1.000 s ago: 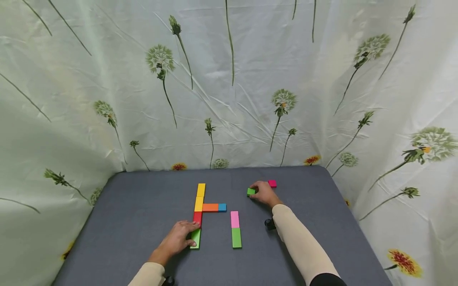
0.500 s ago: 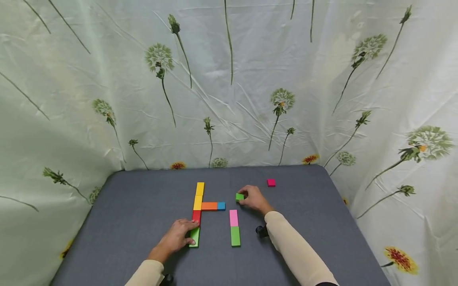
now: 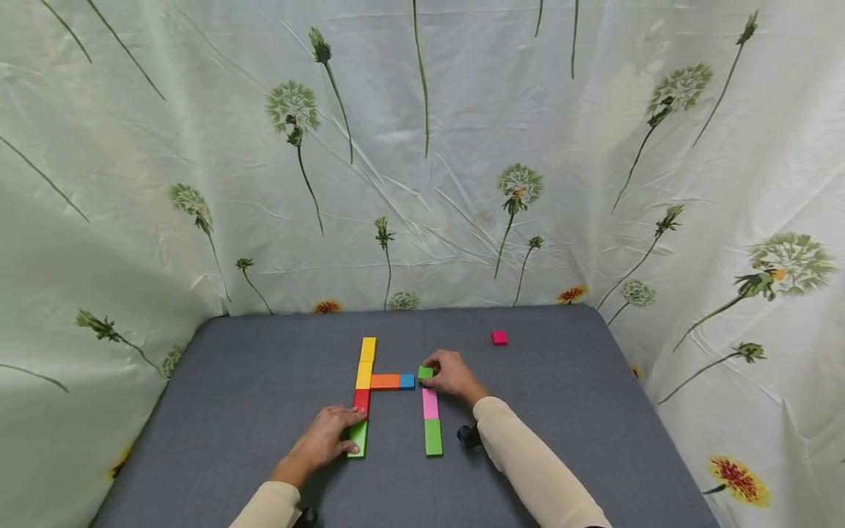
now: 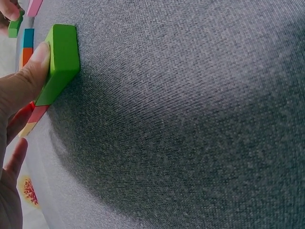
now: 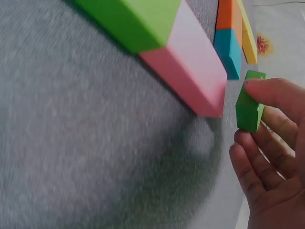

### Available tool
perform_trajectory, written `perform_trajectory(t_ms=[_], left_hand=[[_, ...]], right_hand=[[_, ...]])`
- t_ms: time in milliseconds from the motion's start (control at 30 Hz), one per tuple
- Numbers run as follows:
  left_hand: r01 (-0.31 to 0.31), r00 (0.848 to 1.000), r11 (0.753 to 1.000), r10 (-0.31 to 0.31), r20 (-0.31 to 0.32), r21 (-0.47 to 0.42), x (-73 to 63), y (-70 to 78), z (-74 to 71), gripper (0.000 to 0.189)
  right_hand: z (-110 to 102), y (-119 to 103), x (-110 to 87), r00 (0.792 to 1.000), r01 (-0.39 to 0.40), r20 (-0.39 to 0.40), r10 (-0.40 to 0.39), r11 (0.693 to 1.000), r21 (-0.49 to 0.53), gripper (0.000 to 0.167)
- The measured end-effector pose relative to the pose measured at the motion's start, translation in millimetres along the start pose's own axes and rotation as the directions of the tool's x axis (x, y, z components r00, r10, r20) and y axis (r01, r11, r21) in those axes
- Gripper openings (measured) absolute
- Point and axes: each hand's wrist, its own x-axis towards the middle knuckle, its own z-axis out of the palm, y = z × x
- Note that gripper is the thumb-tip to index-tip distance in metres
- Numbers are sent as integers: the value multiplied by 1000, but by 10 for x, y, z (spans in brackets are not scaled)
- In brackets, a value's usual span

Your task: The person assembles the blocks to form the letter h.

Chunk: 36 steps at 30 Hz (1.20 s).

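Note:
My right hand [image 3: 455, 375] pinches a small green block [image 5: 249, 109] between thumb and fingers. It is just beyond the far end of a pink block [image 3: 430, 404] and right of a small blue block [image 3: 407, 381]. A longer green block [image 3: 433, 438] adjoins the pink one on the near side. My left hand [image 3: 323, 437] rests at the left column, its thumb on a light green block [image 4: 64, 55] and its fingertips at the red block [image 3: 361, 400]. Above the red block lie two yellow blocks [image 3: 366, 362], with an orange block [image 3: 385, 381] joining them to the blue one.
A small crimson block [image 3: 499, 338] lies alone near the back right of the grey cloth-covered table [image 3: 251, 381]. A pale curtain [image 3: 422, 183] with dandelion prints hangs behind the table and at both sides.
My right hand has carried the small green block left and nearer, from beside the crimson block to the far end of the pink one. The left hand stays at the left column.

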Motion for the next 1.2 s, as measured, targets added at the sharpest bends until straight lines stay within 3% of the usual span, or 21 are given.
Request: perform_trajectory(t_ms=[367, 667, 1200], left_hand=[[-40, 999, 999, 40, -36, 20, -14, -23, 3, 56], [-22, 999, 1000, 22, -23, 9, -20, 7, -3, 57], [-62, 996, 998, 63, -65, 28, -23, -57, 41, 56]], right_hand=[[90, -105, 6, 1000, -16, -8, 16, 1000, 5, 22], [99, -108, 27, 999, -36, 10, 36, 999, 2, 24], [134, -69, 38, 999, -34, 4, 34, 999, 24, 21]])
